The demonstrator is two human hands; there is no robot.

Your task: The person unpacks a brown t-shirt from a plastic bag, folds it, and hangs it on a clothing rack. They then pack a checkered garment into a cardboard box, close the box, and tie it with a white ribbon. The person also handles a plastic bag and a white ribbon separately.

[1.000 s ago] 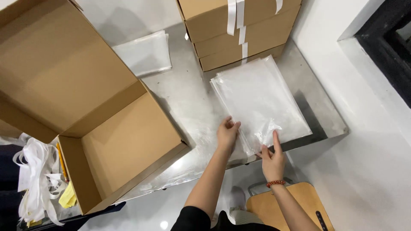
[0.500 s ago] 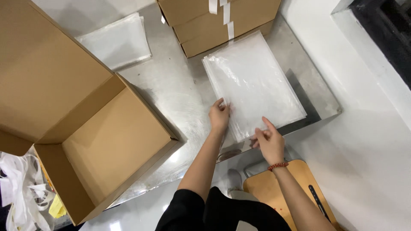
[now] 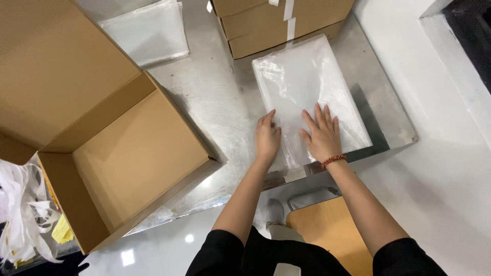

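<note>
Steel table fills the view, with white floor to the right. On its right part lies a stack of clear plastic bags. Both hands press flat on the stack's near end: left hand with fingers together at the left edge, right hand with fingers spread. An open cardboard box sits left; taped cartons stand just behind the stack.

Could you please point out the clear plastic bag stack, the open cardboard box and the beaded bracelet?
clear plastic bag stack [image 3: 307, 82], head view, upper middle.
open cardboard box [image 3: 138, 153], head view, inner floor.
beaded bracelet [image 3: 333, 161], head view, beads on wrist.
</note>
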